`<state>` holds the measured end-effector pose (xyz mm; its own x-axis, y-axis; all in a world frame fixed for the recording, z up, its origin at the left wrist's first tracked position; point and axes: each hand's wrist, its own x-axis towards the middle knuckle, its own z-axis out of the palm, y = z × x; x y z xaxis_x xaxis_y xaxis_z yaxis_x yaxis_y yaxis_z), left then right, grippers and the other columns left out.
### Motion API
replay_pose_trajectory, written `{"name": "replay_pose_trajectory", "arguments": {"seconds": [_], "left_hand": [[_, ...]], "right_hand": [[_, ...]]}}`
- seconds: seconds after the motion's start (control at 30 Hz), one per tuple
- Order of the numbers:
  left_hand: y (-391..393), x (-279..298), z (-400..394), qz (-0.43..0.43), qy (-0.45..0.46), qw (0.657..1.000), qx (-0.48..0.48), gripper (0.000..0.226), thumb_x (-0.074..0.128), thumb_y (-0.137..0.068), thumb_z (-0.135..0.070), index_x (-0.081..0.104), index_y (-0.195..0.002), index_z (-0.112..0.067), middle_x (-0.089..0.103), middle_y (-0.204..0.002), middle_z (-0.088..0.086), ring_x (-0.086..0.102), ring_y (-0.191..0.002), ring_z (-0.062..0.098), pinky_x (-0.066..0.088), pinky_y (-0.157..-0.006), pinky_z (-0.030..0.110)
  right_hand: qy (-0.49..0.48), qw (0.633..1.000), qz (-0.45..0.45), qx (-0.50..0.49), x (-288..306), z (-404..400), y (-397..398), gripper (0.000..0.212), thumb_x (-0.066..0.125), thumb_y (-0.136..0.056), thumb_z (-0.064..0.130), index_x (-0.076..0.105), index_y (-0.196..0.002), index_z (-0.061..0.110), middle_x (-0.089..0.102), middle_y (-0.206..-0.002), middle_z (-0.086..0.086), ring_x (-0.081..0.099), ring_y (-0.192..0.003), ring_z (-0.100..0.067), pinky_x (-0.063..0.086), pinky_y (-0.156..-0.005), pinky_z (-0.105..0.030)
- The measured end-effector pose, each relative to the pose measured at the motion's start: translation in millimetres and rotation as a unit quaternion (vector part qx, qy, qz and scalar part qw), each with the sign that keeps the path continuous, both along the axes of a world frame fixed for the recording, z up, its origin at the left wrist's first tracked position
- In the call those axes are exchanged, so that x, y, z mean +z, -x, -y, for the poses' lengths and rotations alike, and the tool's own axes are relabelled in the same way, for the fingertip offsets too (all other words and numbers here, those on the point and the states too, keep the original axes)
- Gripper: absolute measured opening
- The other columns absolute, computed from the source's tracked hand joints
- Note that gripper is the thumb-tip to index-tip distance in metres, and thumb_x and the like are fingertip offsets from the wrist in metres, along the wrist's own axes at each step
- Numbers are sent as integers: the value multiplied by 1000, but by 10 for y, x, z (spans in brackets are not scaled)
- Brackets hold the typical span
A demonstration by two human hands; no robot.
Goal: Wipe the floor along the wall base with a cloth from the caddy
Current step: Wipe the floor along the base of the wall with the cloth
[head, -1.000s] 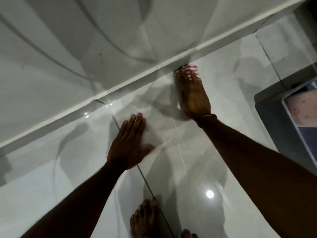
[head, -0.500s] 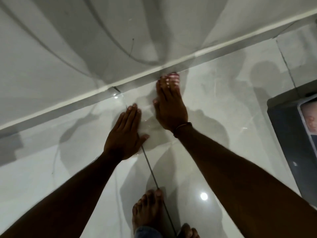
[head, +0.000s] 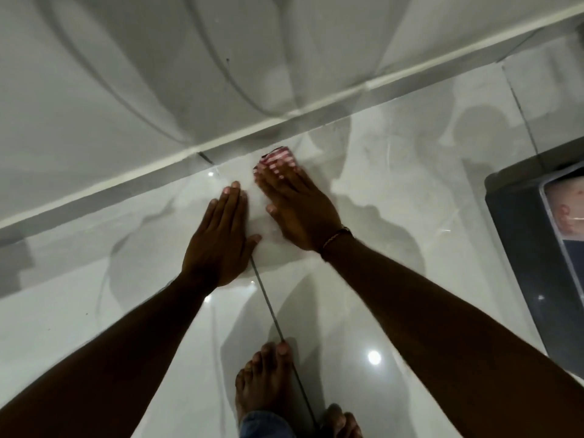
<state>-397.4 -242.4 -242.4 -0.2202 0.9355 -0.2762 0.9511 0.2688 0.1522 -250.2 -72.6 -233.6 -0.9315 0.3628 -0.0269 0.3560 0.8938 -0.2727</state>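
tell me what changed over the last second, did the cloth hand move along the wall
Yes. The right hand, pressing the red-and-white striped cloth flat to the floor, slid left along the wall base and now lies close beside the left hand; a second ago they were well apart. The cloth was neither let go nor regripped. The left hand stayed planted flat by the tile joint, and the dark container at the right stayed put.
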Motion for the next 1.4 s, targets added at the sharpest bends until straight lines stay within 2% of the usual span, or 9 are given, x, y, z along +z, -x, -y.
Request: {"name": "replay_pose_trajectory", "arguments": {"seconds": [0.1, 0.2, 0.43, 0.67, 0.73, 0.9, 1.13, 1.27, 1.4], "left_hand": [[30, 3, -114, -6, -21, 1000, 3, 89, 34, -105, -60, 13, -164, 4, 9, -174, 25, 10, -162, 39, 14, -132, 50], [28, -10, -225, -15, -21, 1000, 17, 94, 36, -103, -63, 12, -164, 4, 7, -174, 26, 9, -162, 40, 11, -132, 49], [-134, -54, -364, -8, -38, 994, 103, 98, 36, -98, -67, 11, -165, 1, 5, -175, 23, 4, -163, 37, 5, -132, 49], [-122, -86, -400, -3, -24, 993, 120, 101, 37, -96, -67, 6, -166, -2, -1, -176, 18, -3, -164, 31, 2, -132, 47], [-135, -83, -416, -3, -21, 993, 118, 101, 35, -96, -68, 6, -166, -2, -1, -176, 18, -1, -164, 32, 1, -132, 47], [-136, -57, -446, -6, -26, 994, 109, 101, 36, -95, -67, 10, -165, 1, 2, -176, 20, 3, -163, 35, 2, -132, 47], [-126, -84, -434, -6, -37, 994, 98, 99, 39, -97, -63, 10, -164, 4, 5, -174, 26, 3, -163, 38, 7, -132, 50], [-81, -92, -338, 16, -36, 993, 107, 103, 42, -94, -63, 5, -164, 3, 3, -174, 26, -3, -162, 35, 8, -132, 50], [-47, -69, -319, 13, -26, 992, 119, 107, 38, -94, -73, 7, -165, 2, 3, -174, 24, -1, -163, 34, 8, -132, 48]], "right_hand": [[-34, 996, -21, -75, -79, -520, -428, 56, 41, -108, 22, 37, -160, 1, 37, -168, -23, 30, -157, -46, 25, -130, -59], [-26, 983, 21, -182, -49, -1182, -906, 59, 29, -109, 26, 31, -163, 2, 31, -171, -23, 25, -160, -43, 21, -131, -57], [23, 897, 51, -438, 69, -2547, -1435, 66, 16, -111, 36, 8, -167, 2, 6, -176, -23, 4, -164, -41, -3, -136, -49], [47, 888, 29, -457, 55, -3070, -1570, 72, 17, -99, 46, 43, -145, -3, 47, -150, -27, 43, -142, -48, 26, -129, -62], [60, 899, 5, -433, 35, -2817, -1431, 71, 19, -100, 44, 50, -141, -5, 53, -144, -28, 48, -138, -48, 30, -126, -61], [28, 941, -54, -333, -150, -1587, -687, 68, 39, -99, 26, 34, -157, -10, 30, -165, -38, 24, -156, -56, 18, -132, -62], [93, 974, -73, -192, -59, -13, 277, 58, 40, -106, 30, 42, -160, 9, 40, -168, -12, 30, -160, -36, 23, -131, -54], [58, 989, -36, -128, -102, 176, 376, 57, 41, -106, 31, 43, -160, 11, 42, -168, -8, 34, -159, -34, 28, -130, -54], [48, 999, -15, 21, -82, -58, 193, 70, 31, -96, 36, 44, -158, 8, 44, -166, -12, 38, -156, -36, 29, -131, -52]]}}
